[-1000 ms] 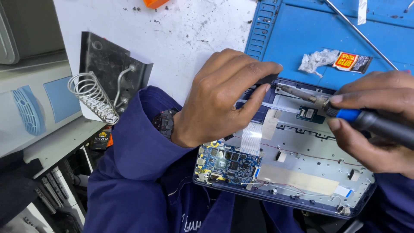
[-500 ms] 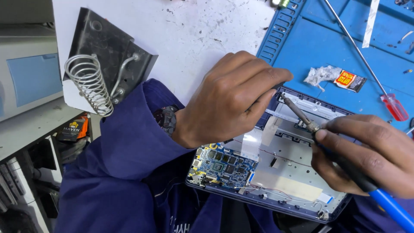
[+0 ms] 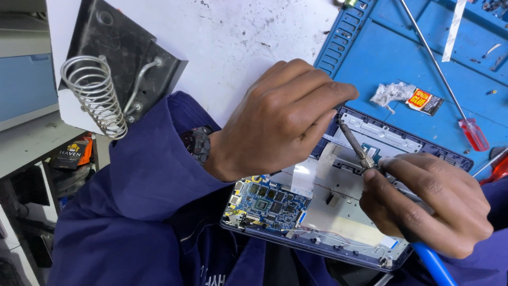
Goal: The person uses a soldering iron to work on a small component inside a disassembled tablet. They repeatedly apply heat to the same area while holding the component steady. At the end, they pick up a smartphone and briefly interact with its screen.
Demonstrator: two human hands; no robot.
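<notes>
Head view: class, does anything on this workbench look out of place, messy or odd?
Yes. A crumpled wrapper and a small torn red sachet lie loose on the blue mat. The white surface is speckled with dark marks. The opened device overhangs the person's lap instead of lying flat.

Single head-worn view, looking steeply down, close over opened device [image 3: 323, 212] on blue mat [image 3: 391, 53].

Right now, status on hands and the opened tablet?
Left hand pressing on the opened tablet. Right hand grips soldering iron, tip beside left fingertips. Red-handled screwdriver lies apart on blue mat.
</notes>
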